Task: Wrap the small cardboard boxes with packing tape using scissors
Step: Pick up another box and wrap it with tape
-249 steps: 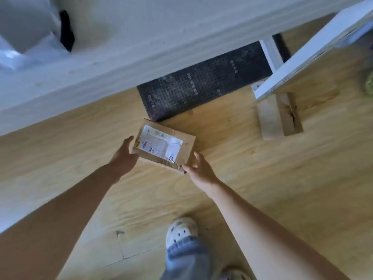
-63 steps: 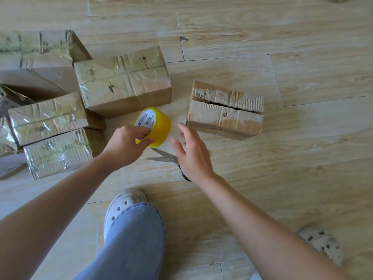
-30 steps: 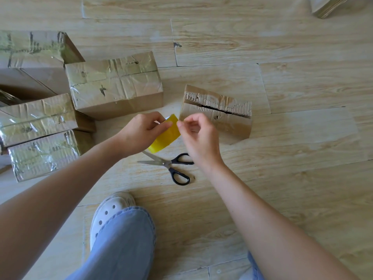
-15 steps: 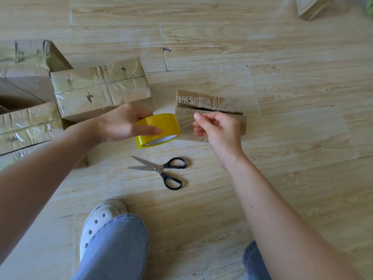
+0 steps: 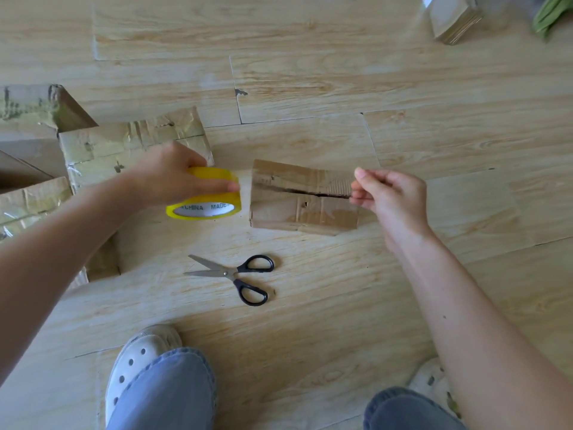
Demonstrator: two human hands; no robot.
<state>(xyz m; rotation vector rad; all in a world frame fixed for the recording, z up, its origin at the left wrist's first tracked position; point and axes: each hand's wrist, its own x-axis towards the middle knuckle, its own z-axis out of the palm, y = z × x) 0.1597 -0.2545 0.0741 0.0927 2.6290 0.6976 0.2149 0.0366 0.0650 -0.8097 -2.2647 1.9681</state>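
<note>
A small bare cardboard box (image 5: 297, 209) lies on the wooden floor with a dark slit along its top seam. My left hand (image 5: 169, 176) grips the yellow tape roll (image 5: 206, 197) just left of the box. My right hand (image 5: 389, 197) pinches the free end of a clear tape strip (image 5: 294, 181) stretched above the box, at the box's right end. Black-handled scissors (image 5: 235, 276) lie on the floor below the box, blades slightly apart and pointing left, with neither hand on them.
Several tape-wrapped boxes (image 5: 124, 144) crowd the left side. A stack of flat cardboard (image 5: 454, 18) sits at the top right beside something green (image 5: 550, 13). My white clog (image 5: 136, 364) and jeans (image 5: 161, 395) fill the bottom; a second clog (image 5: 432, 383) shows at the right.
My hands have drawn apart: the right one moved right with the tape end, pulling a strip across the box, while the left kept the roll at the box's left end.
</note>
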